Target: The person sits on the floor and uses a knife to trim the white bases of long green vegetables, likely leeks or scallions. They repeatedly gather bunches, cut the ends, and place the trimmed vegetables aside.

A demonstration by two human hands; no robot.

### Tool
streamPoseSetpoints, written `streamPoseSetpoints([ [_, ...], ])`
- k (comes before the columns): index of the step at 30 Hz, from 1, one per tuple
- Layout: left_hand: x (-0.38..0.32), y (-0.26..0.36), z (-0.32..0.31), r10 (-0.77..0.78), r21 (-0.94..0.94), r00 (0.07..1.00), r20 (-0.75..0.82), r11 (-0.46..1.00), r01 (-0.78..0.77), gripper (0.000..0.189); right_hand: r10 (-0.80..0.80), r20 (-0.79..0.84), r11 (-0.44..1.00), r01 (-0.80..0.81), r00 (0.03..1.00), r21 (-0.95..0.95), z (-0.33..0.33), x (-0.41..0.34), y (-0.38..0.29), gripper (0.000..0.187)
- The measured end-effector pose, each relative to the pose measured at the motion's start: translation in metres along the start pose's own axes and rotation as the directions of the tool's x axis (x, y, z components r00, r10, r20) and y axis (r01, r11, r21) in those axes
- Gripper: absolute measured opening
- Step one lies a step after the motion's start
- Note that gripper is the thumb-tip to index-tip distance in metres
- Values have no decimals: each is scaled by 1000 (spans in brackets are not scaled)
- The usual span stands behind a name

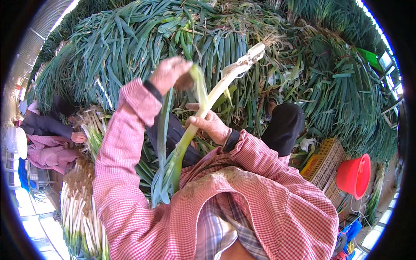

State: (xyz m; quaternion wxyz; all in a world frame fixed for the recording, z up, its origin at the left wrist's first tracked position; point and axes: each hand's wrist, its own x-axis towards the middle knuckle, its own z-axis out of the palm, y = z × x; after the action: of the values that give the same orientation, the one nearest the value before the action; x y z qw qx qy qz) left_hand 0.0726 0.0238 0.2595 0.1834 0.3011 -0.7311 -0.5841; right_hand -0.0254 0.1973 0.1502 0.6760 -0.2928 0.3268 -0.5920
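Observation:
A long green onion [221,89] lies slantwise before me, its stringy roots at the upper right and its green leaves down by my lap. My right hand [213,126] grips it around the middle of the stalk, thumb on top. A pale green outer layer [200,83] stands away from the stalk, joined to it near my right hand. Its upper end is in the fingers of my left hand [172,73], which is raised and slightly blurred. Papery, torn skin clings to the white shaft near the roots.
A large heap of green onions [130,48] spreads in front. Bundled onions with white stalks [83,221] lie at my left, near a co-worker's hand [78,137]. A plastic crate [325,159] and a red bucket [352,177] stand at my right.

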Motion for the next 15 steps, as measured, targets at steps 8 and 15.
streamPoseSetpoints([
  [8,119,112,-48,453,-181,873,-181,857,-483,36,140,182,990,-135,973,-39,3,-9,75,22],
  [15,195,72,-152,643,426,705,-300,751,-504,29,287,243,955,-295,926,-3,22,-22,88,17],
])
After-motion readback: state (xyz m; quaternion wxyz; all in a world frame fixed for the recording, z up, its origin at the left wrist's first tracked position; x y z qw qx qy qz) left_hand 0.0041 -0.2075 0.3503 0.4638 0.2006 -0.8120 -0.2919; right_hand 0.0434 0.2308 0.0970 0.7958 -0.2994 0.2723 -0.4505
